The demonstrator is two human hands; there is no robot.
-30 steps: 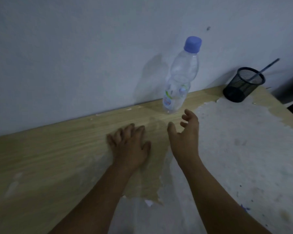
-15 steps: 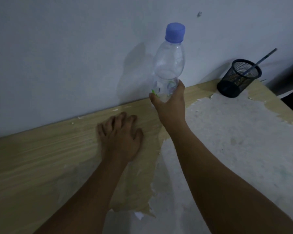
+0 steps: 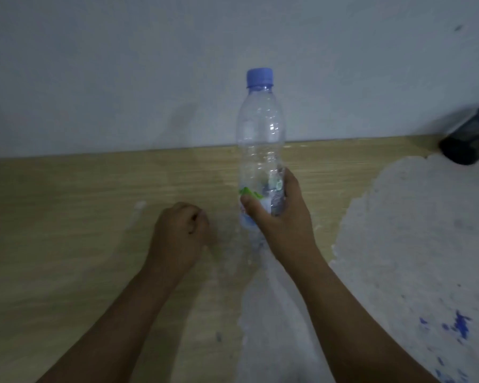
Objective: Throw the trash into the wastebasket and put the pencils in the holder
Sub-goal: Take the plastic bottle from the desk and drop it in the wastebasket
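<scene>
An empty clear plastic bottle with a blue cap stands upright, held around its labelled lower part by my right hand. My left hand rests on the desk to the left of the bottle, its fingers curled into a loose fist with nothing in it. A black mesh pencil holder sits at the far right by the wall, cut off by the frame edge. No wastebasket is in view.
The wooden desk runs along a pale wall. Its veneer is peeled away on the right, leaving a rough whitish patch with blue marks near the lower right.
My right hand reached the bottle, closed on it and drew it nearer. My left hand went from flat with spread fingers to a fist. The view shifted left, so the holder is now at the edge.
</scene>
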